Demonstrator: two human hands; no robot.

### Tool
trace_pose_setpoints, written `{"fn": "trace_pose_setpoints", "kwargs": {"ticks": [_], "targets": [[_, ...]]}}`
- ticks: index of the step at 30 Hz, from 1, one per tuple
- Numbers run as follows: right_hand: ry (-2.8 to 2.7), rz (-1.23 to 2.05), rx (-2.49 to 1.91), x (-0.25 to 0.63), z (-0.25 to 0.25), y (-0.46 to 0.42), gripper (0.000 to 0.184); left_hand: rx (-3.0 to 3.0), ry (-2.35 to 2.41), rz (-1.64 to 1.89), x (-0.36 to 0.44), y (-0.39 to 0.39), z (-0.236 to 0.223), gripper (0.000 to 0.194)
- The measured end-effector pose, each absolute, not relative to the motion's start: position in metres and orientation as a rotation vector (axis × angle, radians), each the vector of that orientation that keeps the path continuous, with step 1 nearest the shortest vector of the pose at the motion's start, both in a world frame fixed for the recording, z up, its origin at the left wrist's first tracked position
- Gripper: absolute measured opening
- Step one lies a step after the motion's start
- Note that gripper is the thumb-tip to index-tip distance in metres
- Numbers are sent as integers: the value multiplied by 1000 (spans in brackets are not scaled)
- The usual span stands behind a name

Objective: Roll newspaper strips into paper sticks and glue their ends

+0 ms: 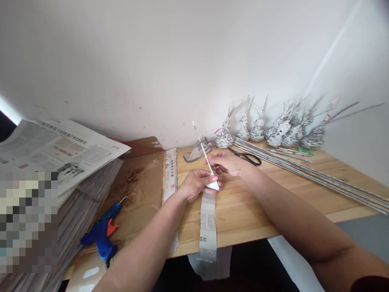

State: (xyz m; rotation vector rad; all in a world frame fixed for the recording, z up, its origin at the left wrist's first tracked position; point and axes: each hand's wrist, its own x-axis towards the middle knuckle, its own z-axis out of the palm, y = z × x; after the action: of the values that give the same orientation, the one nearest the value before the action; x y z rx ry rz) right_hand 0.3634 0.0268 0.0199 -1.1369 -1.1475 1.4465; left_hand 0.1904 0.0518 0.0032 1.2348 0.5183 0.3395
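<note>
A narrow newspaper strip (208, 227) is partly rolled into a thin paper tube (200, 142) that slants up and to the left. My left hand (196, 184) is closed on the strip where it runs into the tube, its thumb pressing on the folded paper. With fingertips closed around the tube just above, my right hand (226, 162) grips it from the right. The unrolled tail of the strip hangs toward me over the table's front edge. Some fingers are hidden behind the paper.
Behind my hands lie a grey rag (197, 151) and black-handled scissors (251, 158). Woven newspaper pieces (225, 138) line the wall, with long paper tubes (291, 168) before them. Leftward are a newspaper strip (170, 170), cardboard (146, 190), a blue glue gun (105, 235) and stacked newspapers (69, 150).
</note>
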Motion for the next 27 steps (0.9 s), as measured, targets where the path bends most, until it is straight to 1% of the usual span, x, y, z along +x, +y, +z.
{"fn": "trace_pose_setpoints", "kwargs": {"ticks": [4,9,19,27], "targets": [[-1230,1521,-1135,365,22,25,29,1246,512,334,191,52,4,36],[-1187,1452,-1140,363,22,27,28,1285,527,353,191,52,5,36],[-1226,1470,-1113,365,15,29,27,1286,520,326,190,50,6,41],[-1124,1427,-1154,357,18,28,31,1279,505,339,192,49,6,45]]}}
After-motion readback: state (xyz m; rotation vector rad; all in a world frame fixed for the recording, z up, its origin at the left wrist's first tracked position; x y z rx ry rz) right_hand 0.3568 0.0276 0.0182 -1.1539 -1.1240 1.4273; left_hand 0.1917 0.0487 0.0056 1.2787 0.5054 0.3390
